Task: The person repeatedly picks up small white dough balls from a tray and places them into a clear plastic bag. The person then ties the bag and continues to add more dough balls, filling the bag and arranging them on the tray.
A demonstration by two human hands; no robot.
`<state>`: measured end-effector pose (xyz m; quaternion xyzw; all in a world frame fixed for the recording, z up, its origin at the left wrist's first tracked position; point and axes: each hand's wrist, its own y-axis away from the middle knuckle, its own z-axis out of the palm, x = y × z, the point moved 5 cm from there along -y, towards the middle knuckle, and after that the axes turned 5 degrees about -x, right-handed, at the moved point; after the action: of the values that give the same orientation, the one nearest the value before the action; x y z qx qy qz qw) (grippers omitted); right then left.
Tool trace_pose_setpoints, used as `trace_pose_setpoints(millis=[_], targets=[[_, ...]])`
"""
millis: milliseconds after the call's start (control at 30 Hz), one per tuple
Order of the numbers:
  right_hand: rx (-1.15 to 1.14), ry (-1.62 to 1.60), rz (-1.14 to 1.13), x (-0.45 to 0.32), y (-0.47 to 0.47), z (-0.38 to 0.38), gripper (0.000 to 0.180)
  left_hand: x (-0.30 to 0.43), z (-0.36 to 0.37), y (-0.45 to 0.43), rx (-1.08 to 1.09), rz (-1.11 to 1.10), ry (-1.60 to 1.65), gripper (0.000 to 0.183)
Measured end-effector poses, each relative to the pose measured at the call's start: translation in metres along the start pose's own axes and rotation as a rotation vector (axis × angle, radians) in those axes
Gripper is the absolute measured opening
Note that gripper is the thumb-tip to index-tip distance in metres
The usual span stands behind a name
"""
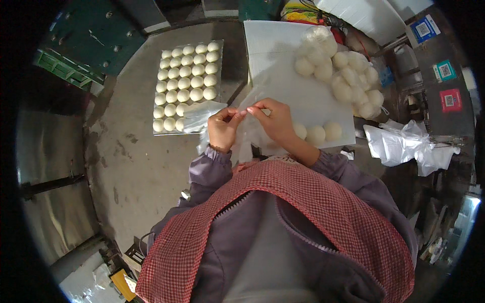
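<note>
My left hand and my right hand meet at the fingertips, pinching the edge of a thin clear plastic bag. The bag drapes from my fingers over a corner of a tray of round white dough balls, set in rows at the left. Near my right wrist, several loose dough balls lie on a white board. Clear bags filled with dough balls rest on the board's far right part.
A bunch of empty plastic bags hangs at the right, below a dark panel bearing printed code cards. White foam boxes stand at the back right. Steel doors are at the far left, with a green crate beyond.
</note>
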<state>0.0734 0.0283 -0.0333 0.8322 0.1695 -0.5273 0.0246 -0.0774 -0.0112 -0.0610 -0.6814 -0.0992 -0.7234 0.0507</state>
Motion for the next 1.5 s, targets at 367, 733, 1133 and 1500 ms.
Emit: trace_pose_setpoints(millis=[367, 733, 1133, 1500], targets=[[0.122, -0.012, 0.145, 0.032, 0.001, -0.005, 0.017, -0.037, -0.014, -0.001, 0.065, -0.092, -0.194, 0.027], [0.028, -1.324, 0.392, 0.058, 0.006, -0.041, 0.022, -0.073, -0.058, -0.013, 0.227, -0.061, -0.932, 0.012], [-0.093, -0.492, 0.049, 0.027, 0.014, -0.045, 0.022, -0.057, 0.07, -0.013, -0.703, -0.214, -0.73, 0.059], [-0.172, 0.993, 0.457, 0.239, 0.117, -0.166, 0.074, -0.136, 0.077, -0.06, -0.398, -0.092, -0.758, 0.021]])
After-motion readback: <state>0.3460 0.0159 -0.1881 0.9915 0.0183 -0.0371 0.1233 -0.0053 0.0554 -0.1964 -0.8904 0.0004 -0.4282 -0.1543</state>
